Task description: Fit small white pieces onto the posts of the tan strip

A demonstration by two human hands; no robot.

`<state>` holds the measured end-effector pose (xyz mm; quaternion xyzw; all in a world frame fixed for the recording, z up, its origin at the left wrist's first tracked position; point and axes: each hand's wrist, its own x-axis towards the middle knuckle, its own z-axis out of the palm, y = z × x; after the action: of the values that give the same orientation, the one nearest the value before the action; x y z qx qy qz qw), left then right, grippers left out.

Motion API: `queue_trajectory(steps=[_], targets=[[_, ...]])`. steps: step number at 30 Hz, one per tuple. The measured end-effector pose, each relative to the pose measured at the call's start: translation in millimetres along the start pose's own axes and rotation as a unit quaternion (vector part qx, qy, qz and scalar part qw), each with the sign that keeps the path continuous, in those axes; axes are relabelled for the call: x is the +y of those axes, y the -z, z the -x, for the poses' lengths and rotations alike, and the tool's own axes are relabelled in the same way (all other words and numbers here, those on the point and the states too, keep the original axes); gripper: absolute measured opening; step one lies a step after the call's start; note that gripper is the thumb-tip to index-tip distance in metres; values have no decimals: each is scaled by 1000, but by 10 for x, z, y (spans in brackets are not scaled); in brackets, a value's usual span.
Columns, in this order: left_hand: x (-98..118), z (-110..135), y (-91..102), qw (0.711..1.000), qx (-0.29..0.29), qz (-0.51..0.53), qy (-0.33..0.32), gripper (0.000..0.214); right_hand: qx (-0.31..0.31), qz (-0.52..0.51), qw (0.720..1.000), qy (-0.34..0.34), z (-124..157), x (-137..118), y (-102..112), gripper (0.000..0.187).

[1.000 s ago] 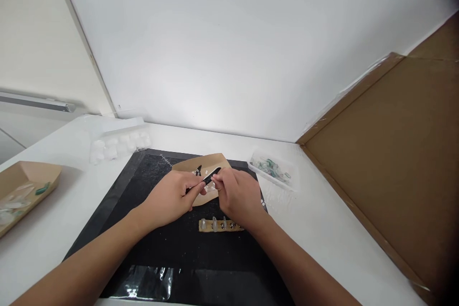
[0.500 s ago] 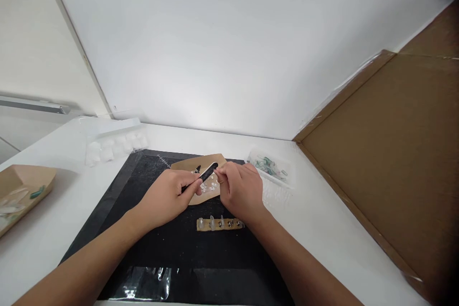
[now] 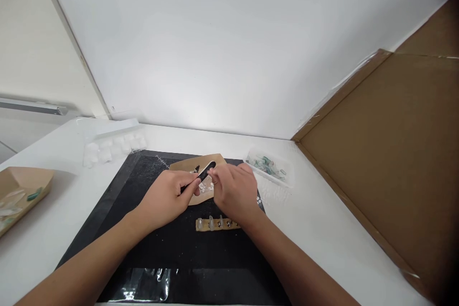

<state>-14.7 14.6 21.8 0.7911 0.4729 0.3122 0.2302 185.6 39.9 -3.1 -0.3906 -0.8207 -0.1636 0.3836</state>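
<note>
My left hand (image 3: 171, 195) is closed around a black nail file (image 3: 205, 171) with a pale edge, tilted up to the right. Close against the file's upper end are the pinched fingertips of my right hand (image 3: 234, 192); whatever they grip is too small and covered to make out. Beneath both hands lies a brown paper tray (image 3: 182, 165) with small white pieces and a dark item in it. Nearer to me, a tan strip (image 3: 215, 224) carries clear nail tips standing upright and metal studs; my right wrist covers its right end.
A black mat (image 3: 172, 253) lies under the work. At the back right is a clear box (image 3: 268, 168) of green and clear nail tips. Another paper tray (image 3: 30, 176) stands left, and a clear pack of white pieces (image 3: 113, 147) lies back left. Brown board (image 3: 376, 153) borders the right.
My right hand has shifted slightly left along the file, still pinched. The left hand keeps its hold on the file, nearly in place. The view has moved a little.
</note>
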Motion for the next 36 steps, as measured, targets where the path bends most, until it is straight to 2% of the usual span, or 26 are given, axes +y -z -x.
queue_trajectory(steps=[5,9,13,16,24,28,36], targets=[[-1,12,0,999,-1,-28,-20,39,-31,-5,999,5,-1,-22,3,27],[-26,13,-20,998,18,-59,-33,37,-2,-4,1000,-27,4,-18,-4,23],[-48,8,-51,997,19,-67,-42,36,-17,-19,999,-21,14,6,-5,26],[-46,14,-78,996,41,-64,-43,35,-1,-28,999,-38,21,42,11,24],[-139,28,-166,994,68,-80,-28,37,23,-136,985,-101,108,101,54,13],[-168,33,-190,992,73,-99,-33,40,24,-172,979,-107,122,83,54,11],[-102,25,-202,994,100,-34,-33,22,-12,-112,986,-121,140,103,3,15]])
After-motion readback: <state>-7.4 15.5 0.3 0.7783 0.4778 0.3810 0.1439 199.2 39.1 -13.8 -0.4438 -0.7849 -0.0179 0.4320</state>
